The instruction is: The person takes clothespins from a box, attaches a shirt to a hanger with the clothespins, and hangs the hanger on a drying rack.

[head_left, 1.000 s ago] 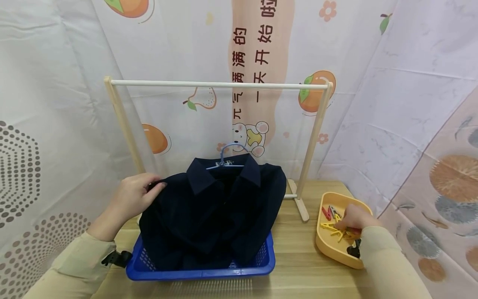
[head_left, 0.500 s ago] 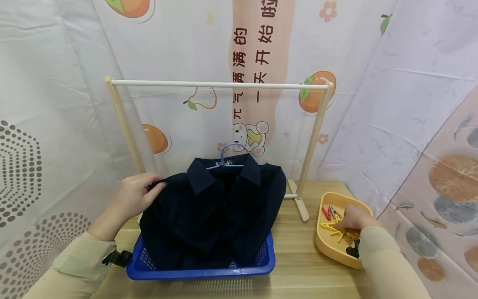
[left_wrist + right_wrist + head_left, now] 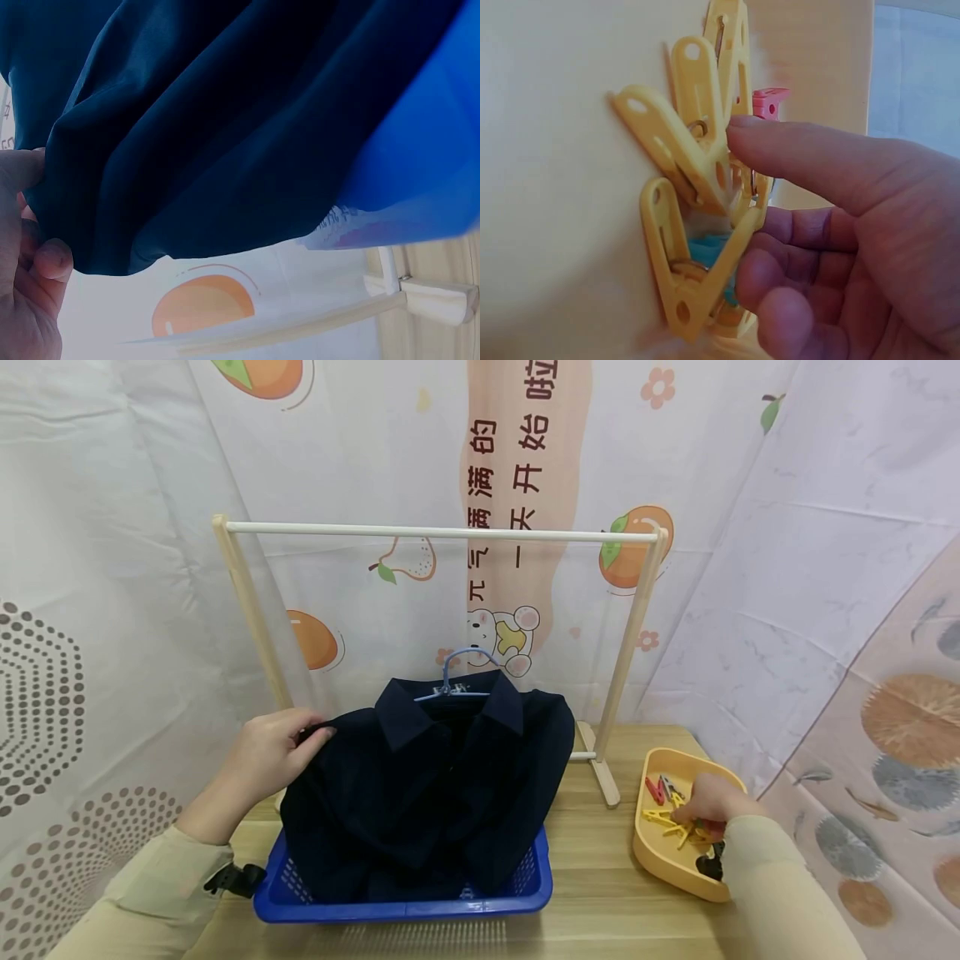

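Observation:
A dark navy collared shirt [image 3: 420, 793] on a light blue hanger [image 3: 447, 681] rises out of a blue plastic basket [image 3: 405, 910]. My left hand [image 3: 273, 752] pinches the shirt at its left shoulder; in the left wrist view the dark cloth [image 3: 225, 150] hangs in folds from the fingers. Over at the right, my right hand [image 3: 716, 797] reaches into a yellow tray [image 3: 675, 870] of clothespins. The right wrist view has its thumb and fingers around a yellow clothespin [image 3: 742, 169] amid other yellow ones [image 3: 664, 142], with pink [image 3: 771, 101] and teal [image 3: 709, 251] pieces behind.
Behind the basket stands a drying rack with a white top bar [image 3: 442, 532] and wooden legs [image 3: 630, 643]. Red clothespins [image 3: 655, 790] lie at the tray's left side. Printed curtains [image 3: 360, 443] enclose the wooden table [image 3: 600, 877] at the back and sides.
Both hands stay almost where they were, the left on the shirt's shoulder and the right among the clothespins. The head view has shifted very slightly.

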Demonstrator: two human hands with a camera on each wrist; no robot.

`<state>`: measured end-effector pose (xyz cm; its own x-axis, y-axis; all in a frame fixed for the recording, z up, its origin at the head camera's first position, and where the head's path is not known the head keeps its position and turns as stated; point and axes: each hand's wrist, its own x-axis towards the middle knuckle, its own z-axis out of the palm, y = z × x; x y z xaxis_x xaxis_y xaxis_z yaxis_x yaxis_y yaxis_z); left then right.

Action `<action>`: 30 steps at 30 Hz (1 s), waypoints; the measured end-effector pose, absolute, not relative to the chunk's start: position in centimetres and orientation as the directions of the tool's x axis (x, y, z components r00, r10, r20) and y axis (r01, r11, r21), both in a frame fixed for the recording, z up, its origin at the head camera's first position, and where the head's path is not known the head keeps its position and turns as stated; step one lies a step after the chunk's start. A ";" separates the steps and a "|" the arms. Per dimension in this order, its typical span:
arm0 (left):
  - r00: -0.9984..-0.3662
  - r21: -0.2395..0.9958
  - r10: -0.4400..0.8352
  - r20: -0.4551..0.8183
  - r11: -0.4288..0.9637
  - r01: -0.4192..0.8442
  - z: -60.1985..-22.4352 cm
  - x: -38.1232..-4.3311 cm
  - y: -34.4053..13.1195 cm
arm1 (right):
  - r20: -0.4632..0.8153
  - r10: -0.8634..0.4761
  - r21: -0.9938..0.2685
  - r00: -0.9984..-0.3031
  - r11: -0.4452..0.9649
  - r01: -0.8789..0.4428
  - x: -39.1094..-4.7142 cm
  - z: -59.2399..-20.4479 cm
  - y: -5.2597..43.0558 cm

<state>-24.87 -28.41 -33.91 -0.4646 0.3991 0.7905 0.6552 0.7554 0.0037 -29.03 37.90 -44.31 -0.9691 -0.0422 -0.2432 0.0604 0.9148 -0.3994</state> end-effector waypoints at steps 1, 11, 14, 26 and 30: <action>-0.463 0.003 0.399 0.792 0.755 0.656 -33.9 -24.9 -28.4 | -0.245 -0.040 -0.405 -0.969 0.912 0.065 -29.0 -44.3 37.9; -0.470 0.013 0.395 0.790 0.754 0.656 -34.0 -24.9 -28.4 | -0.280 -0.015 -0.438 -0.960 0.892 0.114 -29.2 -44.1 38.2; -0.473 0.017 0.395 0.788 0.753 0.657 -34.0 -25.0 -28.5 | -0.294 -0.006 -0.446 -0.956 0.885 0.132 -29.3 -44.0 38.3; -0.498 0.041 0.386 0.776 0.758 0.651 -34.2 -25.0 -28.6 | -0.302 0.006 -0.450 -0.953 0.881 0.148 -29.4 -43.4 38.2; -0.499 0.046 0.382 0.778 0.756 0.652 -34.3 -25.1 -28.6 | -0.298 -0.014 -0.447 -0.954 0.885 0.126 -29.3 -43.1 38.1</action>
